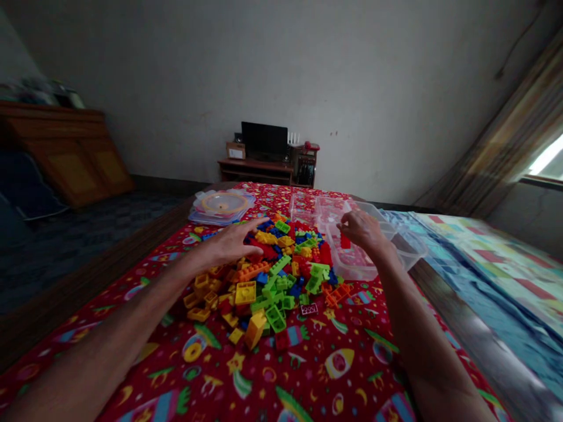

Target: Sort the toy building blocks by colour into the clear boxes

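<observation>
A pile of plastic building bricks (272,269) in red, yellow, green, blue and orange lies on a red patterned cloth (308,369). My left hand (233,243) reaches over the pile's left side with fingers stretched flat, touching the bricks. My right hand (363,230) hovers over a clear plastic container (360,266) to the right of the pile, its fingers pinched on a red brick (345,241).
More clear containers (316,208) stand behind the pile. A stack of clear lids (222,206) sits at the back left. A second bed with a blue and green cover (492,275) lies to the right. A low cabinet with a dark screen (264,140) stands at the far wall.
</observation>
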`<state>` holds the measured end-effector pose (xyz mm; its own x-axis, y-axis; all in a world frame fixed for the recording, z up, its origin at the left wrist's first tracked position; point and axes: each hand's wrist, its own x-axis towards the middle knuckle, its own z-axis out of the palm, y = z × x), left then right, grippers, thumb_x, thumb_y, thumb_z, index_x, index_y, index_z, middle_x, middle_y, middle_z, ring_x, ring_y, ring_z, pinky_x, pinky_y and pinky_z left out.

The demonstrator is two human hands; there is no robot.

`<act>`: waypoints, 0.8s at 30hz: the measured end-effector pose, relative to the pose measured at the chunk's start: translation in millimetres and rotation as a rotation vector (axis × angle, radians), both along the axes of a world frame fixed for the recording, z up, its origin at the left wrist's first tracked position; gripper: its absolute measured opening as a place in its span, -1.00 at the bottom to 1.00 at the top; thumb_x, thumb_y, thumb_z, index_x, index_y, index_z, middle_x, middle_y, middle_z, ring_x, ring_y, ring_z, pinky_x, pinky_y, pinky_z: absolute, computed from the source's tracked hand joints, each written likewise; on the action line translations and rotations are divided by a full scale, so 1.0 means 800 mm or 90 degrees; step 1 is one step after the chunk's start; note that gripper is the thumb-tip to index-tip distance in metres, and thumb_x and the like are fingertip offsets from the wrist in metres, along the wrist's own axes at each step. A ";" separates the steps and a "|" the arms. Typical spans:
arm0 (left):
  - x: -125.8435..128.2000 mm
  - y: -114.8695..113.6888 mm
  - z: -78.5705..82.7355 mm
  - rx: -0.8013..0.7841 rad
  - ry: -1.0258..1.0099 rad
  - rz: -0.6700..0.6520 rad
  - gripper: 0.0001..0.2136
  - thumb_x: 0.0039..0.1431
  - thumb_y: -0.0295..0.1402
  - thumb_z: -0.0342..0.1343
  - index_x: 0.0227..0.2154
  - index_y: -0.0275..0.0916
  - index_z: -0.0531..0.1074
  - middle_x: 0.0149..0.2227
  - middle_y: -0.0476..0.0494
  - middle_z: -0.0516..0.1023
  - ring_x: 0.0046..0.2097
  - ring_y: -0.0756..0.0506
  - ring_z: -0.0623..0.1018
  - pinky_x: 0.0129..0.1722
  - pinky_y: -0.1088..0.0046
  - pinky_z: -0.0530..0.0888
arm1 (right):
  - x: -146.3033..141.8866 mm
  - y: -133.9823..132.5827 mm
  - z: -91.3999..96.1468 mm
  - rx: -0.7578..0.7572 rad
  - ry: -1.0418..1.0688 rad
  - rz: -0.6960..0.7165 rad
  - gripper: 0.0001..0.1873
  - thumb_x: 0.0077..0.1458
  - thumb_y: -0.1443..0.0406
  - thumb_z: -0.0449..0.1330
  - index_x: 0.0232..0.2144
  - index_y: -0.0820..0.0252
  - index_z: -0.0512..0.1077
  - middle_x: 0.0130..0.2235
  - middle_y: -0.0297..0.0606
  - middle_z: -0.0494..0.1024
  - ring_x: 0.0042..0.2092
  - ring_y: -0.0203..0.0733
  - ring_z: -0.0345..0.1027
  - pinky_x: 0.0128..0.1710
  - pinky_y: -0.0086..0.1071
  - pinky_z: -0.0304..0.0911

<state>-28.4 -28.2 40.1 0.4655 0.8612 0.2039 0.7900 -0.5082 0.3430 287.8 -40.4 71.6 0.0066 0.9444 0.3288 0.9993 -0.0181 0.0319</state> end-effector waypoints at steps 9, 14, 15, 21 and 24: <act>0.013 -0.004 0.003 0.038 -0.212 0.028 -0.31 0.04 0.07 0.10 0.16 -0.23 0.28 -0.35 -0.08 0.62 -0.25 -0.18 0.59 -0.16 0.33 0.47 | -0.070 -0.016 -0.009 -0.014 0.184 0.422 -0.70 0.25 0.20 0.03 -0.27 0.22 0.52 -0.40 -0.24 0.54 -0.43 -0.35 0.28 -0.41 -0.45 0.02; 0.022 -0.013 0.004 -0.012 -0.253 -0.007 -0.34 0.05 0.09 0.08 0.13 -0.22 0.31 -0.43 -0.04 0.60 -0.35 -0.13 0.59 -0.36 0.44 0.47 | -0.109 -0.030 -0.028 -0.028 0.215 0.470 -0.79 0.17 0.20 0.15 -0.28 0.23 0.49 -0.47 -0.31 0.48 -0.47 -0.38 0.22 -0.47 -0.46 -0.06; 0.024 -0.016 0.005 -0.012 -0.249 -0.011 -0.35 0.06 0.09 0.08 0.13 -0.21 0.32 -0.42 -0.03 0.60 -0.35 -0.13 0.59 -0.36 0.44 0.47 | -0.109 -0.029 -0.029 -0.032 0.229 0.473 -0.80 0.15 0.21 0.17 -0.28 0.23 0.49 -0.48 -0.32 0.48 -0.48 -0.39 0.22 -0.48 -0.47 -0.06; 0.024 -0.017 0.003 0.119 -0.184 -0.018 -0.54 0.21 0.01 -0.07 -0.05 -0.20 0.48 -0.13 -0.15 0.60 -0.13 -0.17 0.56 -0.09 0.32 0.46 | -0.072 -0.012 -0.007 -0.036 0.304 0.443 -0.80 0.13 0.25 0.17 -0.31 0.28 0.50 -0.48 -0.30 0.50 -0.48 -0.39 0.26 -0.45 -0.47 0.03; 0.021 -0.008 -0.002 0.210 -0.159 -0.025 -0.58 0.21 -0.04 -0.04 -0.08 -0.23 0.49 -0.06 -0.20 0.53 -0.03 -0.19 0.50 0.06 0.20 0.38 | -0.036 -0.008 0.010 0.050 0.249 0.305 -0.79 0.13 0.23 0.16 -0.32 0.26 0.51 -0.44 -0.25 0.54 -0.46 -0.34 0.29 -0.43 -0.44 0.06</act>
